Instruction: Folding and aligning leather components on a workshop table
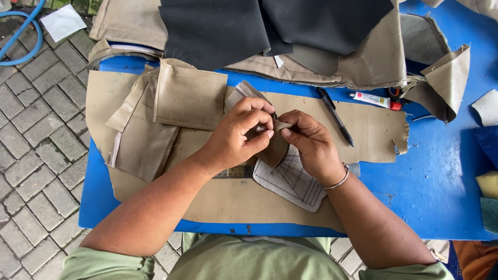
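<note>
While both forearms rest over the near edge of the blue bench, the person works a small beige leather piece held between the two hands. The left hand pinches its upper edge with thumb and forefinger closed on it, and the right hand, wearing a thin metal bangle, clamps the same edge from the other side, fingers pressed tight on a folded tab; the opposed grips seem meant to keep the fold taut. Just below the leather piece lies a white pattern card ruled with lines, and beside it a strip of ruler shows under the left wrist. Under all of these spreads a large tan leather sheet, serving as a work surface. Left of the leather piece sit stacked tan offcuts, folded on one another. Right of it a black pen lies at a slant, and farther right a small white glue tube with a red cap. Beyond the leather piece, at the far edge, black fabric is piled over more tan material.
</note>
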